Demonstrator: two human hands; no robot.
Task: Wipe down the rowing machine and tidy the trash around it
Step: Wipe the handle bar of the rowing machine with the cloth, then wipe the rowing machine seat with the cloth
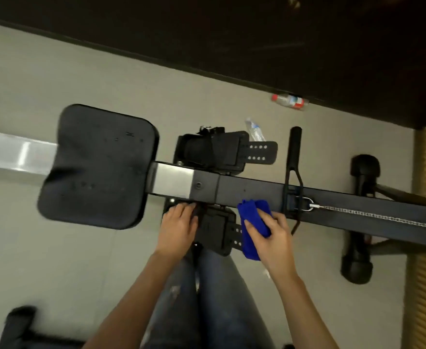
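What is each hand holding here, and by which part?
The right hand grips the bunched blue cloth around its middle. The left hand rests on the near footrest; whether it grips cannot be told.

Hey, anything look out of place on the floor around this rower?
Yes, two plastic bottles lie on their sides on the floor: one with a red label by the dark wall base, one clear and crumpled beside the far footrest.

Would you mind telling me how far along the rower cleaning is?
Nothing looks finished. In hand: the right hand presses a blue cloth on the frame by the footrest, which the left hand steadies. Left: two bottles still on the floor.
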